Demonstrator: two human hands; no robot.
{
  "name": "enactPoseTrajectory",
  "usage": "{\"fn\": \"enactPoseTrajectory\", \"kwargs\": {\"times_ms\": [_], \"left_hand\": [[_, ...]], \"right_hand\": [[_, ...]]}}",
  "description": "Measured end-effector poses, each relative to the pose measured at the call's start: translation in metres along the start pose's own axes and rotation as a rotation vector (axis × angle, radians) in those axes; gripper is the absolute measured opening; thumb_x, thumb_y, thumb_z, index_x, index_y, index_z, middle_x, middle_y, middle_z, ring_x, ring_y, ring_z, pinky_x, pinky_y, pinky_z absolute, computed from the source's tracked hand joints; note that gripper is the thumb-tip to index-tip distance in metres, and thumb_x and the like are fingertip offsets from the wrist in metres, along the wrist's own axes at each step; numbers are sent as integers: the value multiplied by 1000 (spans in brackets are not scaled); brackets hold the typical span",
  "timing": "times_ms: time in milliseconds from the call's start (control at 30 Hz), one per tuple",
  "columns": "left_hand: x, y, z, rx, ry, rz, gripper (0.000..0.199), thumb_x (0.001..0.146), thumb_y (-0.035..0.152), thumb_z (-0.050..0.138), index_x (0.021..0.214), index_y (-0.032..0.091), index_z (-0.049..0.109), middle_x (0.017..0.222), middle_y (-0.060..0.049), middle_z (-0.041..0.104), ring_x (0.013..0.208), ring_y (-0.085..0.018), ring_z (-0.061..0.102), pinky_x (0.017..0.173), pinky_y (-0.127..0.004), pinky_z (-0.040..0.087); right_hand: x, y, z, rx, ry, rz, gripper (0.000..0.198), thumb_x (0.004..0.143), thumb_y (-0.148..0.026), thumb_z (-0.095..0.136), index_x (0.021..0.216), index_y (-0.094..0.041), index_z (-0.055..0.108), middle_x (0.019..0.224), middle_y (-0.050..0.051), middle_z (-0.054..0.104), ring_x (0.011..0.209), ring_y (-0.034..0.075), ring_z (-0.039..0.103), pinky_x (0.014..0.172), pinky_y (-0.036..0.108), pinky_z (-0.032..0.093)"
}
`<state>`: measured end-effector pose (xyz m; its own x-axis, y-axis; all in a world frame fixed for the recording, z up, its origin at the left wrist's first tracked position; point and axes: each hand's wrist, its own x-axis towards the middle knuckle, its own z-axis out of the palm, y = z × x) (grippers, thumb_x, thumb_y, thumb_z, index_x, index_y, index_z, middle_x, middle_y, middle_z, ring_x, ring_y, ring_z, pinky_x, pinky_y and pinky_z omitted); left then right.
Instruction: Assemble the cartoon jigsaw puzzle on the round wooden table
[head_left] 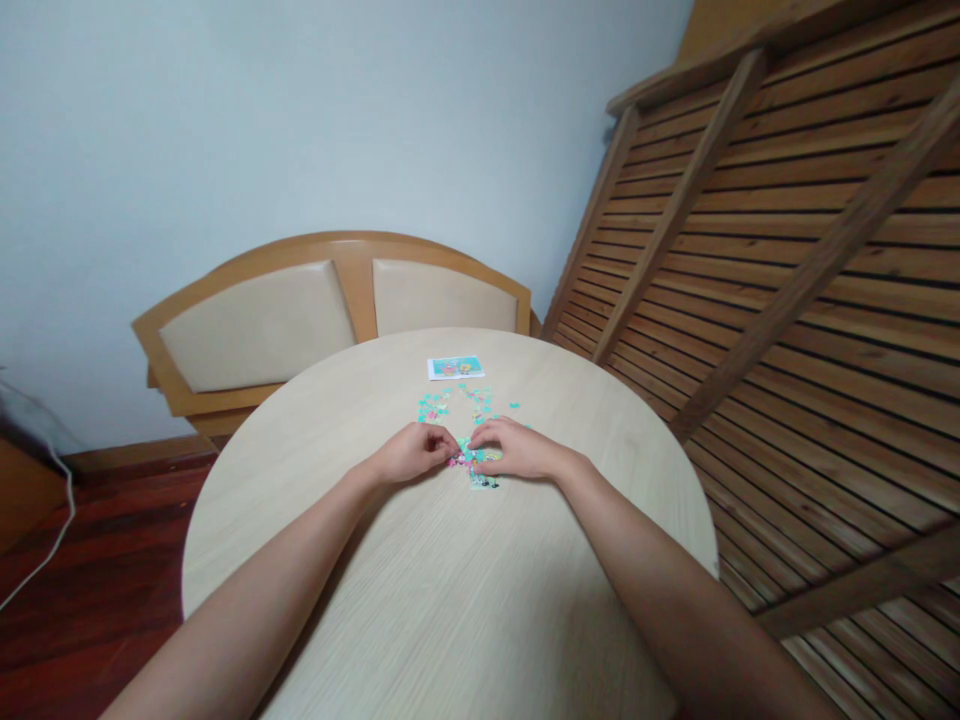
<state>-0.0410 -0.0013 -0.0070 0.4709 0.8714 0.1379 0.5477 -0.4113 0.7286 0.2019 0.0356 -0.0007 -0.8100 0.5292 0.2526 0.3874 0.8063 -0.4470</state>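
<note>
A partly joined jigsaw puzzle [482, 481] lies flat on the round table, with turquoise, pink and dark parts. At its left edge my left hand [415, 452] is closed, thumb and fingers pinched on a small puzzle piece [453, 461] that is mostly hidden. My right hand [519, 448] rests over the puzzle's right side, thumb and fingers apart, fingertips touching the pieces and covering some of them. Loose turquoise puzzle pieces [433, 405] are scattered just beyond my hands, and one lone piece [514, 405] lies off to the right.
Behind the loose pieces lies a picture card [457, 368] with a turquoise cartoon scene. The pale round table [390, 610] stands against a padded wooden headboard [259, 325]. A slatted wooden frame [720, 240] leans at the right. A white cable [67, 500] trails over the floor at left.
</note>
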Motion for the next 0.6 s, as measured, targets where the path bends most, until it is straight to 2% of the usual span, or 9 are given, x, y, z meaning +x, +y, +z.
{"fn": "enactPoseTrajectory", "kwargs": {"times_ms": [233,600], "left_hand": [[0,0,1,0,-14,5,25,85,31,60,91,13,76,81,-6,74,68,-13,60,63,-22,43],[1,2,1,176,-16,21,27,88,33,59,96,17,80,80,-4,74,65,-13,58,61,-22,40]], "right_hand": [[0,0,0,18,-1,-2,31,82,-41,75,104,-19,74,109,9,70,108,26,61,98,39,43],[0,-2,-1,20,-2,2,30,81,-39,76,103,-18,74,109,9,70,106,26,61,97,38,44]]}}
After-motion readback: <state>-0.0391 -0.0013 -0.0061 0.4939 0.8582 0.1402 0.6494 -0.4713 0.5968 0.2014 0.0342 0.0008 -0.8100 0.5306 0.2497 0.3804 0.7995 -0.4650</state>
